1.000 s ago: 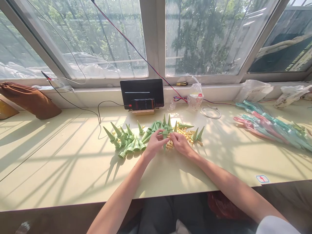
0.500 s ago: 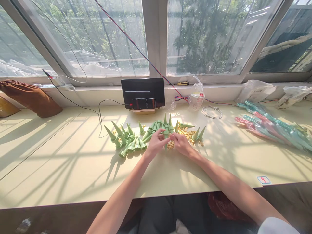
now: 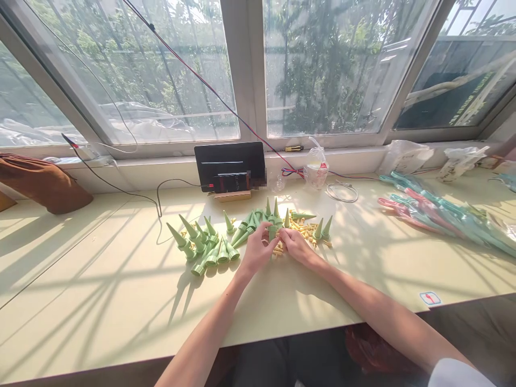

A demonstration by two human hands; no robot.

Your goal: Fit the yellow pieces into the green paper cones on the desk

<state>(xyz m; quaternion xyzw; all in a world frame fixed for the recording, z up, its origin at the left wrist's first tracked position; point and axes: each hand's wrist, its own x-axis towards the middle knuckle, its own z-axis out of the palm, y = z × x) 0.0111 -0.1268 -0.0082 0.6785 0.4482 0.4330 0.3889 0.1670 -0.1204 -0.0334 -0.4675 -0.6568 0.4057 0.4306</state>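
Note:
My left hand (image 3: 258, 248) is closed round a green plastic cone spike (image 3: 273, 231), held with its wide collar up. Close against its side, my right hand (image 3: 297, 246) pinches with thumb and fingertips; whatever lies between them is too small to make out. Left of my hands, several green cone spikes (image 3: 212, 252) stand or lie in a cluster. More green spikes (image 3: 248, 223) lie just behind my left hand. Small yellow peg-like pieces (image 3: 306, 231) are scattered behind and beside my right hand, near two upright green spikes (image 3: 322, 230).
A black tablet (image 3: 229, 164) with a phone before it leans at the sill. A bagged cup (image 3: 316, 169) and a coiled white cable (image 3: 342, 192) are right of it. Pink and teal bagged items (image 3: 439, 209) lie far right, a brown bag (image 3: 48, 183) far left.
The view has shifted slightly, so the table sits lower and further left. Both hands stay together at the green cone spike, with little change in their grip.

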